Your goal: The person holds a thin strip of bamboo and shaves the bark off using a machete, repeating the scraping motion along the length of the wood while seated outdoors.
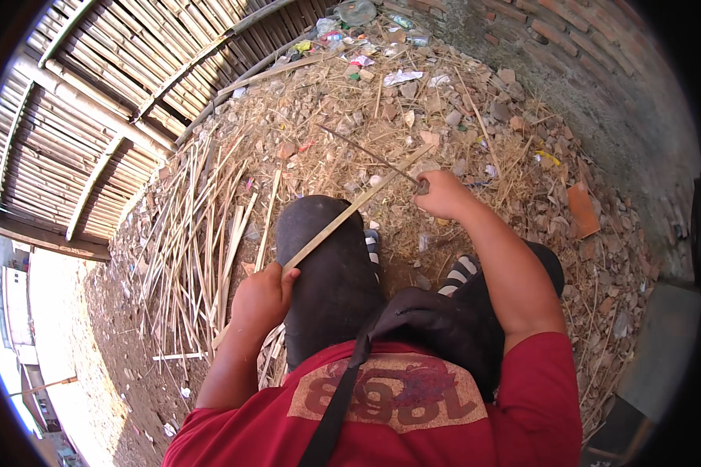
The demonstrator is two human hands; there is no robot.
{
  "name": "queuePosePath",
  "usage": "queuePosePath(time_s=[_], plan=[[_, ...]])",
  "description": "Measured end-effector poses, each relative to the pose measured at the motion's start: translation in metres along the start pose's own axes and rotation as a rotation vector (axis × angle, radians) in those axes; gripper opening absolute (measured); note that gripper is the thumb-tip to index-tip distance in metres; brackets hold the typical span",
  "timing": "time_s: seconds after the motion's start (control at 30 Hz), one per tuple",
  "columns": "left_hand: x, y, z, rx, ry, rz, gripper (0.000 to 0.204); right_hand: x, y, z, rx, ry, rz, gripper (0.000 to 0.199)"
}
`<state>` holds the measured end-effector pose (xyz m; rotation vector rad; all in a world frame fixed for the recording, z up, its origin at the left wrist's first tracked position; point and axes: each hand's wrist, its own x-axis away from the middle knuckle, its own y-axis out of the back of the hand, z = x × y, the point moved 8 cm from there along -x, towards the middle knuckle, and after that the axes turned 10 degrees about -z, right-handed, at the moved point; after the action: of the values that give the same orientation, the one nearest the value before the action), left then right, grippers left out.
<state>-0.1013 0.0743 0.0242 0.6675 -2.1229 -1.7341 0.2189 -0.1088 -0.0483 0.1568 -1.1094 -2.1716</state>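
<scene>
A long pale bamboo strip slants across my dark-trousered left knee. My left hand is closed around it, and its lower end comes out beside my forearm. My right hand grips the handle of a thin, dark-bladed knife. The blade points up and to the left and crosses the strip near the strip's far end. Whether the edge touches the strip, I cannot tell.
A heap of split bamboo strips lies to the left. Rubble, straw and litter cover the ground ahead. A bamboo-slat structure stands at the upper left, and a brick wall curves along the right. My sandalled feet are below.
</scene>
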Motion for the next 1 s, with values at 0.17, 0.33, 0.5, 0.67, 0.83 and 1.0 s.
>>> queuePosePath(time_s=[0.17, 0.33, 0.5, 0.67, 0.83, 1.0], plan=[[-0.002, 0.0, 0.0, 0.024, 0.027, 0.06, 0.046, 0.017, -0.032, 0.034, 0.083, 0.205, 0.044, 0.036], [-0.004, 0.002, -0.003, 0.034, 0.02, 0.042, 0.048, 0.008, -0.003, 0.016, -0.017, 0.148, -0.148, 0.038], [-0.003, -0.007, -0.001, 0.037, 0.031, 0.07, 0.049, 0.016, -0.034, 0.023, 0.026, 0.324, -0.021, 0.036], [-0.002, 0.003, -0.004, 0.021, 0.05, 0.046, 0.051, 0.013, -0.013, 0.013, 0.081, 0.176, -0.016, 0.034], [-0.007, -0.002, -0.007, -0.006, 0.032, 0.059, 0.051, 0.012, -0.033, 0.013, 0.113, 0.206, 0.089, 0.036], [-0.001, 0.001, -0.006, 0.038, 0.051, 0.048, 0.051, 0.02, -0.026, 0.035, -0.022, 0.245, -0.092, 0.032]])
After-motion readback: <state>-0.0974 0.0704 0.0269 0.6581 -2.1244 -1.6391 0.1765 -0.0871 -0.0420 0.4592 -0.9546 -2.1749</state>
